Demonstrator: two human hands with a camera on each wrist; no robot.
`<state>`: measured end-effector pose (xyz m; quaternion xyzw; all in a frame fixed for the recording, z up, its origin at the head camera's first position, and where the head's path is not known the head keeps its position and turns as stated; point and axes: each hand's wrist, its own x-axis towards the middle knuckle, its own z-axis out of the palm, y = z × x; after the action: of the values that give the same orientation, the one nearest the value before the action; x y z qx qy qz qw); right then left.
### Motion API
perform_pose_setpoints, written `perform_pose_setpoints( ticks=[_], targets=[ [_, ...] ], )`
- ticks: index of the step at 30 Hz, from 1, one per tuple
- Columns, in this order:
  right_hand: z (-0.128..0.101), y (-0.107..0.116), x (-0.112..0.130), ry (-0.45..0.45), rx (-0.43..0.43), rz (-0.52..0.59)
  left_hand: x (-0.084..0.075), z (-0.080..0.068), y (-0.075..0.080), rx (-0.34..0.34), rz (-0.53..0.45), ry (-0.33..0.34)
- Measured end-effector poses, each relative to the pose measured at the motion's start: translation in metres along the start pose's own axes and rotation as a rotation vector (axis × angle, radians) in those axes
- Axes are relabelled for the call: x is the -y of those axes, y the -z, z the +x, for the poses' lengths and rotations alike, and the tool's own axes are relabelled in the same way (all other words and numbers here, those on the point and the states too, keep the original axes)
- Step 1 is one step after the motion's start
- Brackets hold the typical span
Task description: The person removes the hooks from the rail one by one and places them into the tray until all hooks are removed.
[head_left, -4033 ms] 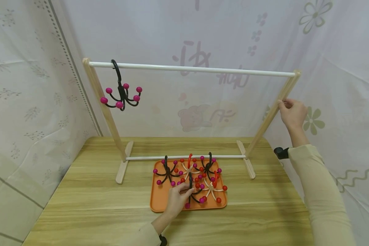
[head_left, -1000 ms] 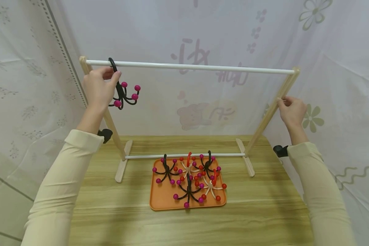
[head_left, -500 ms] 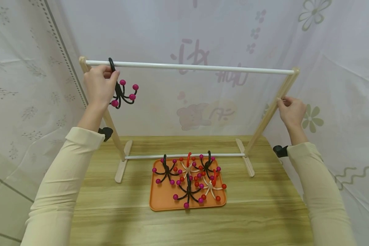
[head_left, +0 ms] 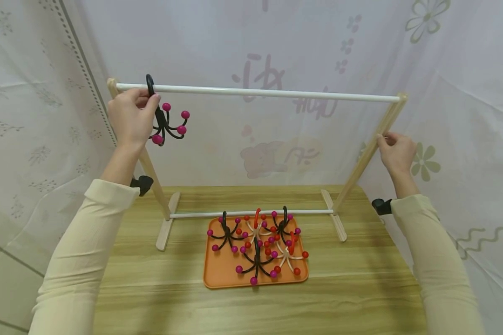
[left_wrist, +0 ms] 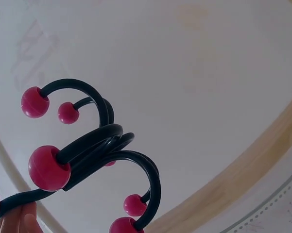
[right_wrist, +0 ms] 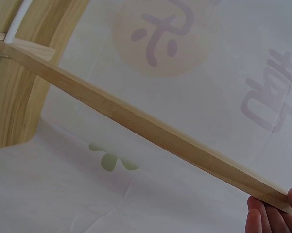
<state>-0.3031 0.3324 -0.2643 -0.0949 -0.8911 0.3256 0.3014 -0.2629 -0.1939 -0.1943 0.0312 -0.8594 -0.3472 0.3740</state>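
A wooden rack with a white top rail (head_left: 260,92) stands on the table. My left hand (head_left: 131,117) pinches the black hook (head_left: 151,85) of a black hanger with pink ball tips (head_left: 167,123) at the rail's left end. The left wrist view shows that black hanger (left_wrist: 94,150) close up, its stem between my fingertips (left_wrist: 14,218). My right hand (head_left: 396,151) grips the rack's right wooden post (head_left: 373,149); the right wrist view shows the post (right_wrist: 146,128) with my fingertips (right_wrist: 277,216) on it.
An orange tray (head_left: 218,272) on the wooden table (head_left: 151,298) holds several more ball-tipped hangers, black (head_left: 255,263) and cream with red (head_left: 287,251). The rack's lower rail (head_left: 251,213) runs just behind the tray. Patterned curtains hang behind and on both sides.
My left hand left the tray, rose to the rail's left end and took hold of the hanging black hanger, lifting its hook slightly. My right hand has stayed on the post.
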Motion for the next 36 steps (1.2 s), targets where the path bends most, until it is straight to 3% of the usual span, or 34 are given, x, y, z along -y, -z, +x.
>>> perform_pose_setpoints(
  ticks=[8,15,24,36],
  targets=[
    [0.000,0.001,0.000,-0.010,0.007,0.004,-0.012,-0.009,0.003,-0.029,-0.066,-0.072],
    [0.000,0.002,0.000,-0.003,-0.005,-0.009,-0.020,-0.025,0.004,0.022,-0.143,-0.122],
    [0.000,0.001,-0.001,0.021,-0.024,-0.014,-0.018,-0.052,-0.005,0.052,-0.169,-0.194],
    [0.000,0.002,-0.001,0.007,-0.008,-0.016,-0.008,-0.090,-0.026,0.104,-0.295,-0.203]
  ],
)
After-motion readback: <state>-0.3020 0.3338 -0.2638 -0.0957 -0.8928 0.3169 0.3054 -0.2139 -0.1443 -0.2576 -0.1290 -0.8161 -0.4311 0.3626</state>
